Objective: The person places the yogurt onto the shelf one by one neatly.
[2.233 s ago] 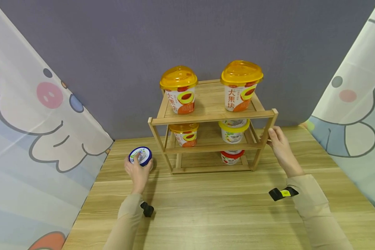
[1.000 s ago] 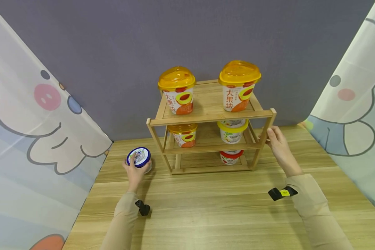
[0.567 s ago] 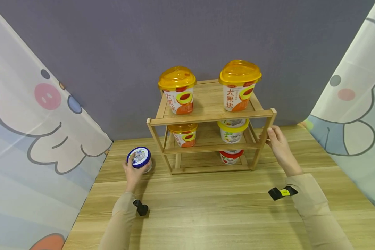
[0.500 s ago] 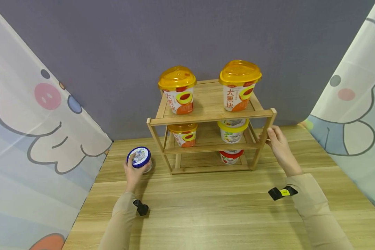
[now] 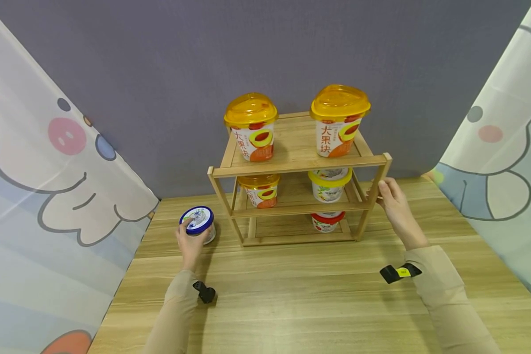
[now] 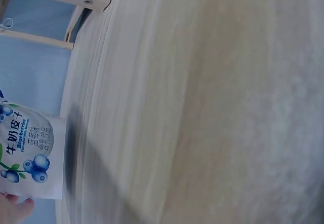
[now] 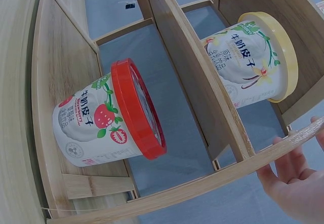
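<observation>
My left hand holds a white tub with a dark blue lid at the left of the rack. Its thumb and fingers are spread around the lid's near side. In the left wrist view the tub shows printed blueberries, with fingertips at its edge. My right hand grips the right front post of the wooden rack; in the right wrist view its fingers go behind the post. Inside the rack, a red-lidded strawberry tub sits on the bottom shelf and a yellow-lidded tub on the middle one.
Two tall peach cups, the left cup and the right cup, stand on the top shelf. Another peach cup is at the middle shelf's left. Everything stands on a wooden table against a grey back panel.
The left hand and forearm have shifted slightly to the right, and the blue-lidded tub has tilted a little in its grip. The right hand and rack have stayed in place.
</observation>
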{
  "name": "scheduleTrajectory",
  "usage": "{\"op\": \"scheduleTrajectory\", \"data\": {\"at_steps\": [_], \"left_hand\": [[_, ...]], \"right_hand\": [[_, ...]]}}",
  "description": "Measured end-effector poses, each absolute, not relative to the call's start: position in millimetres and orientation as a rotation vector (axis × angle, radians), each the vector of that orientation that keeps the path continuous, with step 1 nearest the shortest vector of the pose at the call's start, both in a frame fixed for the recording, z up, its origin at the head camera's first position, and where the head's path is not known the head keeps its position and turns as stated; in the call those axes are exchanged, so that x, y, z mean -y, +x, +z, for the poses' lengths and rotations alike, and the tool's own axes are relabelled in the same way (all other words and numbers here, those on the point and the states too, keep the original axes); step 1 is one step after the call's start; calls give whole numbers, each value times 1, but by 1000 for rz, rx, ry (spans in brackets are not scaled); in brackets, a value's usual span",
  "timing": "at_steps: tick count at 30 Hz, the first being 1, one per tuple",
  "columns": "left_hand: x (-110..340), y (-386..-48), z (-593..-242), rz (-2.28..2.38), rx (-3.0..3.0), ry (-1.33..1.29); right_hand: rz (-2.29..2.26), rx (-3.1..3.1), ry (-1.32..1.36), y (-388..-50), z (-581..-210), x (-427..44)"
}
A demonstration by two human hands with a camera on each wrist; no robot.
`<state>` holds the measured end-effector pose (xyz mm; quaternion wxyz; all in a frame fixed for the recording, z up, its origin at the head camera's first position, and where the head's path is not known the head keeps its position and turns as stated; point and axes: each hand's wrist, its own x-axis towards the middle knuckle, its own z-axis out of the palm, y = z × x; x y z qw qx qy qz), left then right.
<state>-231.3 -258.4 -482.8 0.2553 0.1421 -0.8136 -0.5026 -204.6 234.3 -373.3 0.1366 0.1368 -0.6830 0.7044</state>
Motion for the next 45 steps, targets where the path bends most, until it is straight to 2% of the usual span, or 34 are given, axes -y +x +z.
{"op": "scheduleTrajectory", "data": {"at_steps": [17, 45], "left_hand": [[245, -213, -470, -1367, 2129, 324], [207, -162, -419, -1339, 2030, 98]], "right_hand": [[2037, 1984, 400, -204, -372, -234], [2068, 1931, 418, -206, -374, -234]]}}
